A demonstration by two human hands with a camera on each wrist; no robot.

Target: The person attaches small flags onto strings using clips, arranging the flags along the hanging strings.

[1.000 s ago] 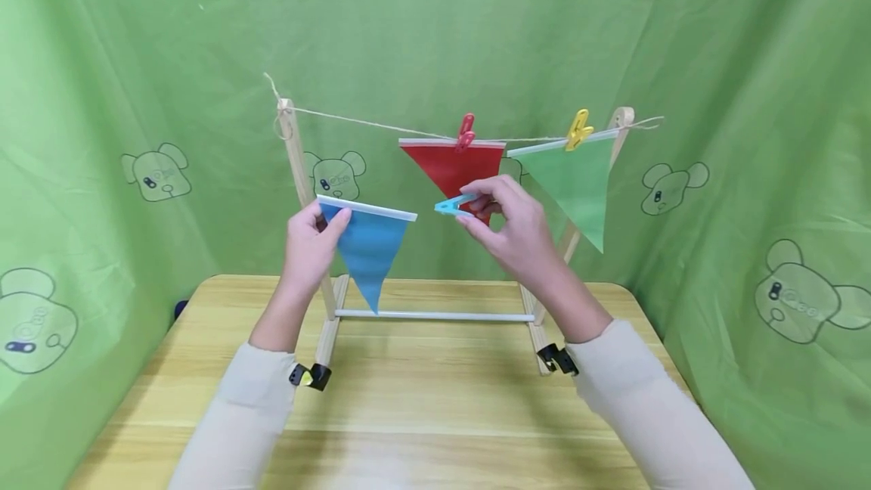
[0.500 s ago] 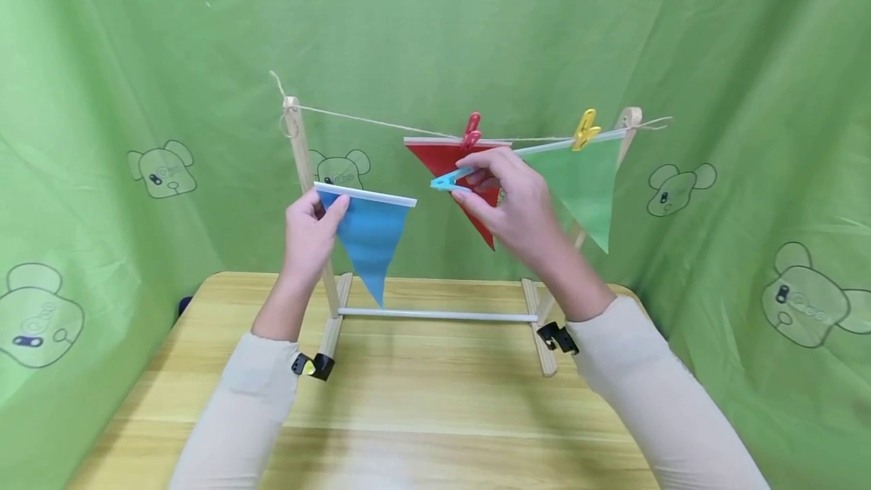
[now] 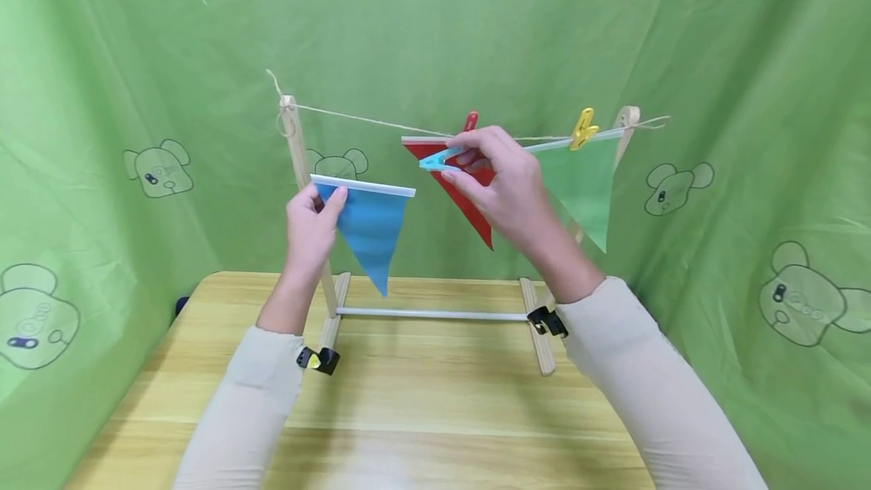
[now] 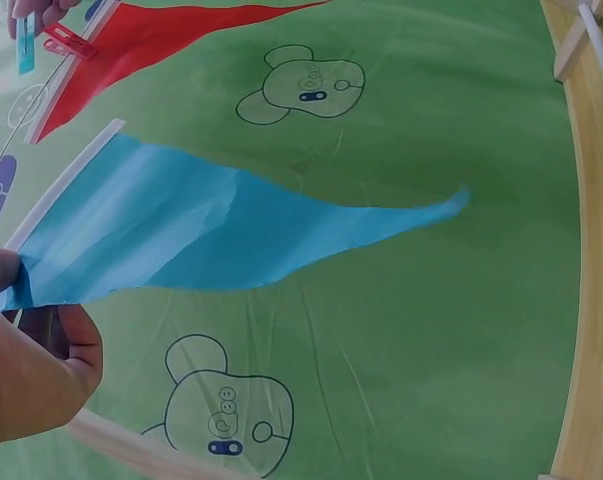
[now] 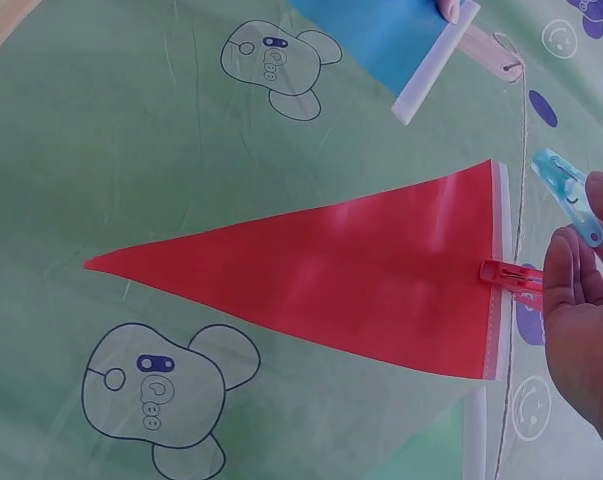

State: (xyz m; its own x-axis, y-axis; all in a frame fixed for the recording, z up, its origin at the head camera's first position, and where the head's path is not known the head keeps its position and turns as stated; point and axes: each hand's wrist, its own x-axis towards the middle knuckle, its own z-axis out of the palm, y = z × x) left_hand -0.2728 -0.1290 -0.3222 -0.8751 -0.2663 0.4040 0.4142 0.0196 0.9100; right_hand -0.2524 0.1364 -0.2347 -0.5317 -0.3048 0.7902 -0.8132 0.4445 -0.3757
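My left hand (image 3: 311, 225) pinches a blue triangular pennant (image 3: 373, 229) by the left end of its white top edge; its point hangs down. Between thumb and fingers, my right hand (image 3: 506, 184) holds a light blue clothespin (image 3: 435, 162), its tip turned left. That clothespin is above and to the right of the blue pennant, apart from it. Behind the right hand hangs a red pennant (image 5: 381, 265), clipped to the string (image 3: 367, 120) by a red clothespin (image 5: 509, 277). Further right, a yellow clothespin (image 3: 584, 129) fastens a green pennant (image 3: 578, 187).
The string runs between two wooden posts, the left one (image 3: 297, 146) nearer the left hand. A white rod (image 3: 432, 314) joins the feet of the stand on the wooden table (image 3: 408, 414). Green printed cloth (image 3: 170, 36) surrounds the table at the back and sides.
Both hands have risen toward the string, the left with the blue pennant, the right with the light blue clothespin. The right hand has also shifted a little left, now covering part of the red pennant.
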